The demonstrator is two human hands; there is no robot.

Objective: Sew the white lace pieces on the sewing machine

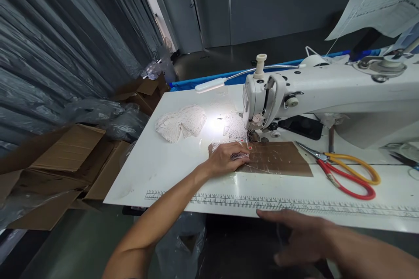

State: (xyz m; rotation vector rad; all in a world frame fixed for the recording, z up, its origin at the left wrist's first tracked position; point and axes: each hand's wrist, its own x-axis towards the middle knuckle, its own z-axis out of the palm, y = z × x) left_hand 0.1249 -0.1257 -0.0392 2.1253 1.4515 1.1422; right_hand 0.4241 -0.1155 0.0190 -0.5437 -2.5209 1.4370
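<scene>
My left hand (227,158) presses flat, fingers curled down, on a small piece of white lace (240,155), pinning it rather than gripping it, just in front of the sewing machine (327,91). The lace lies at the near left corner of the brown patch (278,159) that sits before the machine's needle, and the lamp's bright spot falls just left of it on the white table (157,170).

My right hand (294,235) hangs loose and blurred below the table's front edge, well in front of the machine, fingers spread and holding nothing that I can see.

To the right of the brown patch, in front of the machine's arm, lie scissors (347,172) with one red and one yellow handle loop. Left of the machine head a bundle of white lace pieces (181,123) rests on the table. A printed ruler strip (278,202) runs along the table's front edge, between my two hands. Far left of the machine, off the table, open cardboard boxes (68,157) stand on the floor.
</scene>
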